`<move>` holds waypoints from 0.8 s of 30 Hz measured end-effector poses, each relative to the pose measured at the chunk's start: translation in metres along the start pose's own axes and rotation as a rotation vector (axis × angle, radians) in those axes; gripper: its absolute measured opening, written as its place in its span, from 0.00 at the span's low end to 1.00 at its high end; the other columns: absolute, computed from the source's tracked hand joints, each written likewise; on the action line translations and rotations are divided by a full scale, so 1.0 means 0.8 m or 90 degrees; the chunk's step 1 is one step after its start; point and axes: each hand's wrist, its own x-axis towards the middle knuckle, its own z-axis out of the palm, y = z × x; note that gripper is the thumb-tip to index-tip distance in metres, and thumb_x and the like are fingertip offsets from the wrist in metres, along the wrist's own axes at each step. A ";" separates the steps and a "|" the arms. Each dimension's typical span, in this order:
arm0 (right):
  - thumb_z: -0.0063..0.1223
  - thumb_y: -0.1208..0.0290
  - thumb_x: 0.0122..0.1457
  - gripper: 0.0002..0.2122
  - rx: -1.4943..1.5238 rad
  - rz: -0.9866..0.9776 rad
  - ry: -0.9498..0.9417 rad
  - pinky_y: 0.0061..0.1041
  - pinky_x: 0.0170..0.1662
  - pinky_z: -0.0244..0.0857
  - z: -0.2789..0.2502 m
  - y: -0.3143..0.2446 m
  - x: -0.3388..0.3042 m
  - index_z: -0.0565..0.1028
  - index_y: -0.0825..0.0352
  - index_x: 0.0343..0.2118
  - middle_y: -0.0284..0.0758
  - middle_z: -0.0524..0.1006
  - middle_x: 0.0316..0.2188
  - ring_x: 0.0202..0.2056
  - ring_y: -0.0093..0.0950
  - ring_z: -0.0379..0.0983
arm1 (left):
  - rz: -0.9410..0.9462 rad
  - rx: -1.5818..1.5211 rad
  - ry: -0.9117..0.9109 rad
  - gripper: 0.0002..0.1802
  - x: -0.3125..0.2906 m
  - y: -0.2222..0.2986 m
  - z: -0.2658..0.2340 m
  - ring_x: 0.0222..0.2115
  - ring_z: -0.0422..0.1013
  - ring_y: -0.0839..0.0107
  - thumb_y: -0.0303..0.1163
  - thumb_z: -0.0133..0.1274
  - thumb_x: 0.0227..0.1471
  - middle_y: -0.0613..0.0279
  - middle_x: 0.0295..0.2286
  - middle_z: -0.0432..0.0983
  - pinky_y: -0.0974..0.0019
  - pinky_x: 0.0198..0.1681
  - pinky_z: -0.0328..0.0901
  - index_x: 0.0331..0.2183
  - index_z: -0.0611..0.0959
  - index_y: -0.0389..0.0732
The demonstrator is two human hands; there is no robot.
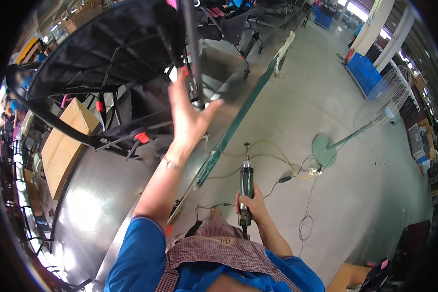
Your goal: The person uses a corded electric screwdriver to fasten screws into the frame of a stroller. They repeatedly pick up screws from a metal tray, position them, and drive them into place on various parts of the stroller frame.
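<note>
My right hand (254,205) is wrapped round a dark electric screwdriver (246,184) with a silver nose. It points forward in front of my checked apron, its bit in the air and a cord at its back end. Further forward and left, my left hand (186,117) reaches up with thumb and fingers apart. Beside it stands a black fabric-and-tube frame (148,104) like a stroller, with red plastic parts (141,137). An upright dark tube (192,48), slightly blurred, runs just beyond my fingers; whether they touch it I cannot tell.
A cardboard box (65,141) lies on the shiny metal bench (90,204) at left. The green bench edge (243,104) runs away diagonally. On the floor are loose cables (287,171) and a pedestal fan (324,150). Blue bins (365,73) stand farther right. More black frames (233,27) are ahead.
</note>
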 end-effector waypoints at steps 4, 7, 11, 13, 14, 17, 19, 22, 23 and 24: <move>0.52 0.79 0.50 0.26 -0.021 -0.006 -0.019 0.30 0.18 0.68 0.009 0.002 -0.012 0.57 0.66 0.53 0.38 0.72 0.26 0.16 0.31 0.73 | -0.280 -0.215 -0.075 0.07 0.008 -0.046 0.003 0.19 0.61 0.87 0.27 0.59 0.55 0.75 0.20 0.67 0.79 0.20 0.57 0.31 0.76 0.38; 0.46 0.76 0.53 0.17 -0.028 0.021 -0.002 0.30 0.18 0.69 0.011 0.015 -0.014 0.59 0.67 0.46 0.39 0.73 0.25 0.16 0.32 0.73 | -0.276 -0.147 -0.067 0.06 -0.008 -0.047 -0.048 0.17 0.61 0.85 0.27 0.55 0.57 0.74 0.20 0.67 0.78 0.19 0.56 0.31 0.75 0.38; 0.45 0.70 0.61 0.15 -0.005 0.026 -0.020 0.29 0.17 0.68 0.009 0.041 0.012 0.60 0.67 0.49 0.40 0.74 0.25 0.15 0.31 0.72 | -0.334 -0.239 0.014 0.03 -0.036 -0.024 -0.179 0.14 0.59 0.81 0.24 0.52 0.58 0.71 0.16 0.64 0.74 0.17 0.56 0.32 0.76 0.36; 0.46 0.67 0.64 0.16 -0.011 -0.003 -0.035 0.27 0.17 0.67 0.027 0.038 0.042 0.60 0.66 0.51 0.40 0.75 0.27 0.16 0.30 0.73 | -0.335 -0.186 0.125 0.04 -0.044 -0.026 -0.254 0.12 0.57 0.80 0.25 0.52 0.58 0.70 0.14 0.62 0.73 0.16 0.55 0.31 0.76 0.34; 0.46 0.65 0.65 0.15 -0.014 -0.031 -0.029 0.26 0.17 0.67 0.045 0.028 0.060 0.61 0.66 0.50 0.40 0.76 0.29 0.16 0.30 0.73 | -0.327 -0.134 0.190 0.06 -0.046 -0.030 -0.288 0.11 0.56 0.80 0.25 0.53 0.58 0.70 0.13 0.61 0.72 0.15 0.55 0.30 0.76 0.34; 0.46 0.62 0.66 0.19 -0.012 -0.131 -0.046 0.27 0.19 0.69 0.121 0.000 0.121 0.60 0.67 0.54 0.44 0.77 0.42 0.23 0.32 0.77 | -0.308 -0.088 0.329 0.08 -0.065 -0.061 -0.426 0.10 0.59 0.80 0.27 0.57 0.56 0.68 0.11 0.63 0.73 0.13 0.55 0.29 0.78 0.33; 0.46 0.57 0.66 0.23 0.011 -0.185 -0.051 0.28 0.21 0.72 0.173 0.004 0.165 0.59 0.68 0.55 0.44 0.74 0.48 0.28 0.33 0.79 | -0.312 -0.063 0.378 0.08 -0.085 -0.068 -0.508 0.09 0.58 0.80 0.28 0.58 0.55 0.70 0.11 0.62 0.73 0.14 0.55 0.28 0.77 0.35; 0.46 0.51 0.65 0.27 0.043 -0.187 -0.055 0.29 0.24 0.74 0.231 0.023 0.214 0.59 0.71 0.55 0.40 0.71 0.54 0.33 0.34 0.79 | -0.349 -0.045 0.440 0.07 -0.114 -0.040 -0.581 0.09 0.57 0.81 0.27 0.59 0.54 0.71 0.11 0.61 0.74 0.13 0.55 0.28 0.77 0.37; 0.46 0.50 0.65 0.28 0.043 -0.198 -0.057 0.29 0.24 0.74 0.254 0.039 0.222 0.59 0.71 0.55 0.39 0.71 0.55 0.34 0.33 0.79 | -0.343 -0.051 0.445 0.05 -0.124 -0.025 -0.599 0.09 0.56 0.80 0.26 0.57 0.55 0.70 0.11 0.60 0.72 0.13 0.53 0.30 0.77 0.37; 0.46 0.49 0.65 0.28 0.044 -0.206 -0.059 0.29 0.24 0.74 0.272 0.051 0.230 0.59 0.71 0.55 0.39 0.70 0.56 0.35 0.32 0.79 | -0.337 -0.056 0.448 0.04 -0.133 -0.008 -0.613 0.08 0.54 0.79 0.25 0.56 0.55 0.70 0.10 0.58 0.71 0.12 0.51 0.32 0.77 0.37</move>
